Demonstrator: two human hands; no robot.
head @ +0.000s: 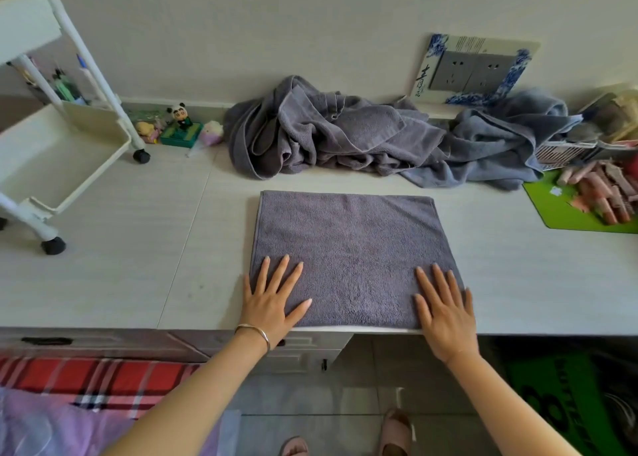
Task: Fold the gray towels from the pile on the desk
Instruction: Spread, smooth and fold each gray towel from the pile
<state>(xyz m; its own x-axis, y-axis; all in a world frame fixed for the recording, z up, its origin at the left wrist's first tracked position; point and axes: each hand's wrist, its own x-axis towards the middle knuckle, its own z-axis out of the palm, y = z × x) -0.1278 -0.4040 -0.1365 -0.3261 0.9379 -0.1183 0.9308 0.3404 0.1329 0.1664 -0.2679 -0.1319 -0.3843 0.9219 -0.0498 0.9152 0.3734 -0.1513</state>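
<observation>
At the front edge of the pale wood-grain tabletop [131, 255], a flat rectangular gray terry towel [352, 248] lies with its near hem along that edge. The left hand [272, 296], fingers straight and spread, presses on the towel's near left corner. The right hand [443, 314], equally flat and holding nothing, presses on the near right corner.

The towel looks soft, light and limp, with a napped surface that should cling to itself rather than slide. It will probably sag wherever it is unsupported. The best hold is likely a pinch at both corners of one short side, so that side can be carried over to meet the other.

Counted, there is one towel laid flat, with two hands on it. Against the back edge sits the crumpled pile of darker gray towels [331, 134]. It touches a heap of bluer gray towelling [500, 144] towards the back right corner. The folds hide how many towels each holds.
</observation>
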